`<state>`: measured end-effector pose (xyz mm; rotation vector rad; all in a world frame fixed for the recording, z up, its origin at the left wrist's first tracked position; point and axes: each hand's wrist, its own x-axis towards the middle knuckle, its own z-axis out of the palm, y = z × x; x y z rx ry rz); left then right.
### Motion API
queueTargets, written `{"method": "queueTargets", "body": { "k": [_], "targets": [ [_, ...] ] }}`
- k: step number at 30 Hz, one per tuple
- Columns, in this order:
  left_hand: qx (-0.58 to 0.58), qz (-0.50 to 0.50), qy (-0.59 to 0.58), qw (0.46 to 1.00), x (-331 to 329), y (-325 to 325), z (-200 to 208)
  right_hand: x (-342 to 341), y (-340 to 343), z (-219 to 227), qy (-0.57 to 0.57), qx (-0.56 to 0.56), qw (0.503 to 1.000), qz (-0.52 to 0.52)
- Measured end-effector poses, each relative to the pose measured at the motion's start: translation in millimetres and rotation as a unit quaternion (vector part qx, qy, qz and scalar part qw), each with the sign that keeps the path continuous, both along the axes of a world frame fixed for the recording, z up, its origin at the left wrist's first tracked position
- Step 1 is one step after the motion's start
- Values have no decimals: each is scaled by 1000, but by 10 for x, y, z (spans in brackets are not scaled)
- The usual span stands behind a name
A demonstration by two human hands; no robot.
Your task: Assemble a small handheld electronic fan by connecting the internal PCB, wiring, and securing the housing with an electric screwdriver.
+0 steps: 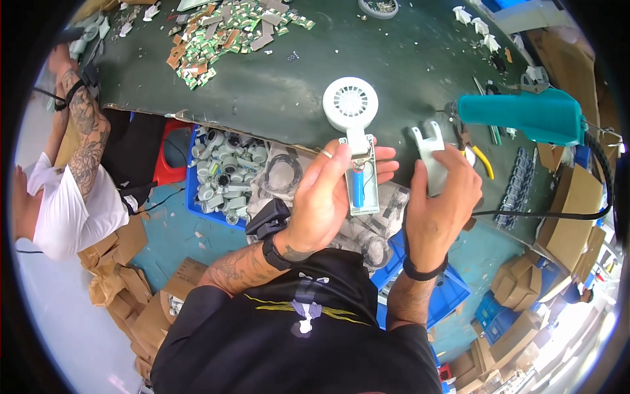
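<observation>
A white handheld fan (350, 105) with a round slotted head lies in my left hand (323, 190), its handle across the palm under my thumb. The handle's open side faces up and shows a blue cylindrical battery (358, 188) with thin wires beside it. My right hand (441, 194) grips a pale grey-white plastic handle cover (430, 150) with two prongs at its far end. The cover is apart from the fan, to its right. Just beyond the right hand are yellow-handled pliers (483, 162) and a teal electric screwdriver (522, 118).
Green circuit boards (226, 36) are heaped at the table's far left. A blue crate (194, 190) of grey plastic parts stands below the table edge. A black cable (558, 215) curves along the right. At far left another person's tattooed arm (85, 125) reaches over the table.
</observation>
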<state>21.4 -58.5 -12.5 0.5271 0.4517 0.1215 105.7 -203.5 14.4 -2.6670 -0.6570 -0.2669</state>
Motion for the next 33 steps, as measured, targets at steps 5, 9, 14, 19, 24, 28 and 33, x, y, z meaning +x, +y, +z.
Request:
{"method": "queueTargets", "body": {
  "k": [5,9,14,19,24,28,33],
  "targets": [
    [-21,3,-2,1000,39,-26,49,-297,115,302,63,146,987,36],
    [-55,-25,-22,998,53,-16,69,-426,267,230,90,151,980,88],
    [-80,-8,-22,997,40,-16,51,-393,336,94,77,152,981,96],
    [-33,-24,3,999,33,-36,31,-380,367,57,73,139,981,113],
    [-45,-28,-9,999,16,-30,8,-409,356,52,85,125,983,101],
    [-56,-27,1,998,22,5,8,-448,313,17,67,115,984,118],
    [-36,-48,30,998,35,119,29,-452,283,51,1,75,983,167]
  ]
}}
